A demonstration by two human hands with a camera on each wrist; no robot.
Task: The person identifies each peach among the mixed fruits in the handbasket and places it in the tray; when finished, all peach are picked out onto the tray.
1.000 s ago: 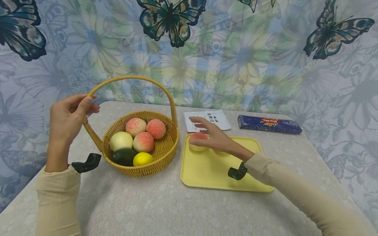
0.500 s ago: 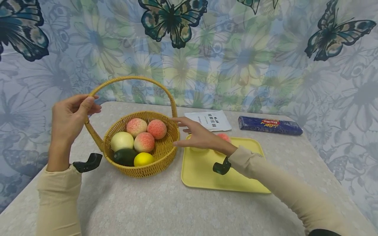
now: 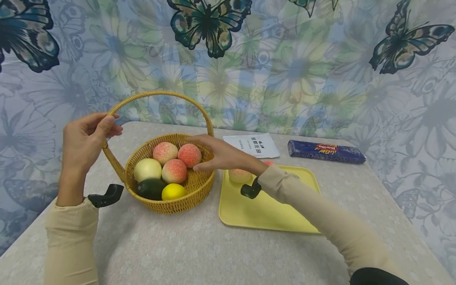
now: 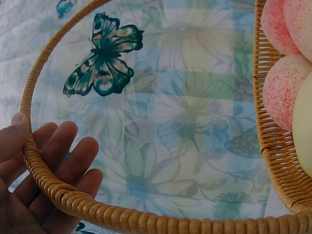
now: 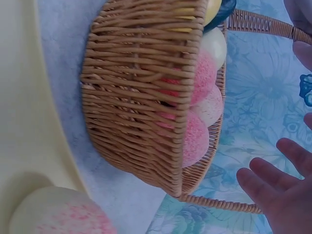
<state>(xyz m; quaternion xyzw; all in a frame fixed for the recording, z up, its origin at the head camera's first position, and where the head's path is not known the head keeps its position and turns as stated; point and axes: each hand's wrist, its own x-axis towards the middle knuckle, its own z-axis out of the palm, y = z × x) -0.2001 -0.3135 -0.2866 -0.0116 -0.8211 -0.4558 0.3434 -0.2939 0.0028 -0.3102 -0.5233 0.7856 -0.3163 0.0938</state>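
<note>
Wicker basket (image 3: 185,198), round, tall hoop handle (image 3: 156,94), standing left of centre on the table (image 3: 178,249). Contents: three pink-speckled peaches (image 3: 173,171), one pale yellow-green fruit (image 3: 147,170), one dark green fruit (image 3: 151,188), one lemon (image 3: 172,191). The left hand (image 3: 83,140) holds the handle on its left side, thumb and fingers (image 4: 63,148) curled round the cane. The right hand (image 3: 217,154) reaches over the basket's right rim, fingers straight and spread, thumb at the rearmost peach (image 3: 189,154), nothing gripped. Yellow tray (image 3: 263,209) just right of the basket, carrying one peach (image 3: 239,174) and a second partly hidden behind the sleeve. Behind the tray: a white printed packet (image 3: 254,145) and a blue pasta box (image 3: 325,151). Table speckled grey; butterfly-and-flower curtain (image 3: 285,63) behind.
</note>
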